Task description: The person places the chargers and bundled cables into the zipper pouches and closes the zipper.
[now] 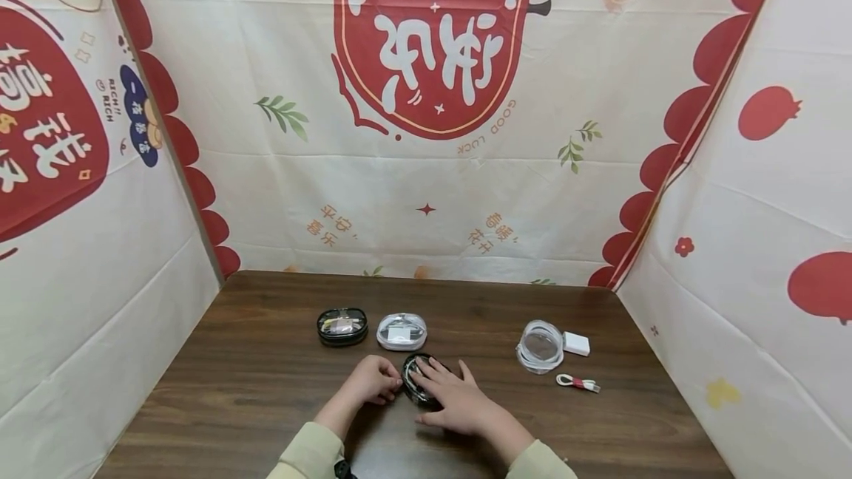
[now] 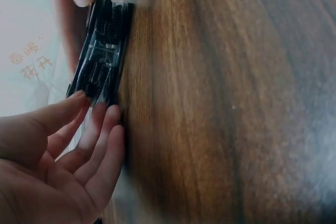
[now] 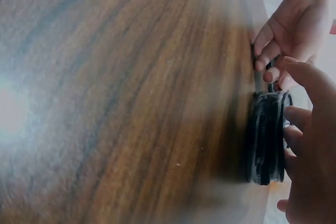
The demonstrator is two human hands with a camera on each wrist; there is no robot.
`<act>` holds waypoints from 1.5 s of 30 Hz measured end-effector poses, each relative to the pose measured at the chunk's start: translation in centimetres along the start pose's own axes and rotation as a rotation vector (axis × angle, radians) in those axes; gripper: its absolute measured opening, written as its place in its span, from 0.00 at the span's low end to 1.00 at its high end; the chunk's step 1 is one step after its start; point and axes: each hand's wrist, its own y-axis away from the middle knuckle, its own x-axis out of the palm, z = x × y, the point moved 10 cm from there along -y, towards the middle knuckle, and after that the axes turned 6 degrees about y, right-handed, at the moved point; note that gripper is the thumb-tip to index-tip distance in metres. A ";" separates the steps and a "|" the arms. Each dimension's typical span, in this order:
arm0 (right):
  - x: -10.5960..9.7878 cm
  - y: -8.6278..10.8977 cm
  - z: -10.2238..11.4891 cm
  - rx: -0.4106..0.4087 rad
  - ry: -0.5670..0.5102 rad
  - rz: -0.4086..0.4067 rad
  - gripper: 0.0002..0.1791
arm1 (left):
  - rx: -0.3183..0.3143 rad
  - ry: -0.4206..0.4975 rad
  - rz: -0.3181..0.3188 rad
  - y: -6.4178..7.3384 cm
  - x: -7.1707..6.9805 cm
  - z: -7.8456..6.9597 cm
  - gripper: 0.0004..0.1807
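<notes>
A small clear zip pouch with black trim (image 1: 410, 388) lies on the table in front of me. My right hand (image 1: 459, 399) rests across its top, fingers spread and nearly straight. At its left end, my left hand (image 1: 378, 379) pinches the edge between thumb and fingertips. The left wrist view shows that thumb (image 2: 71, 106) on the upper rim of the pouch (image 2: 102, 51), with dark contents visible through the clear side. In the right wrist view, a thin black strip runs from the pouch (image 3: 268, 140) to the left fingers (image 3: 270, 61).
Behind the hands stand another black-trimmed pouch (image 1: 342, 327) and a white-trimmed pouch (image 1: 401, 332), both with things inside. Right of them on the wooden table (image 1: 266, 390) lie a round white-edged clear pouch (image 1: 540, 347), a white charger block (image 1: 576, 344) and a bundled white cable (image 1: 576, 383).
</notes>
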 end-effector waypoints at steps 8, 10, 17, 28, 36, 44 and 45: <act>-4.5 0.5 -1.2 0.026 0.018 -0.243 0.30 | -0.013 0.032 -0.103 0.7 -0.8 -0.5 0.07; -5.4 0.4 -2.1 0.065 0.000 -0.276 0.27 | -0.028 0.029 -0.096 1.2 -0.4 -0.8 0.10; -4.8 -1.2 -5.4 0.191 -0.164 -0.191 0.17 | -0.047 0.018 -0.044 2.8 1.2 -0.9 0.12; -3.8 -1.6 -5.9 0.192 -0.157 -0.217 0.09 | -0.047 0.053 0.055 3.5 4.1 -1.3 0.09; -4.1 0.4 -6.8 0.227 -0.182 -0.306 0.13 | -0.022 0.056 0.036 3.1 5.0 -1.9 0.08; -4.0 2.2 -7.6 0.264 -0.210 -0.317 0.24 | -0.022 0.083 -0.010 2.2 5.7 -2.4 0.15; -4.0 2.3 -7.6 0.262 -0.218 -0.314 0.26 | -0.020 0.088 -0.016 2.1 5.8 -2.4 0.18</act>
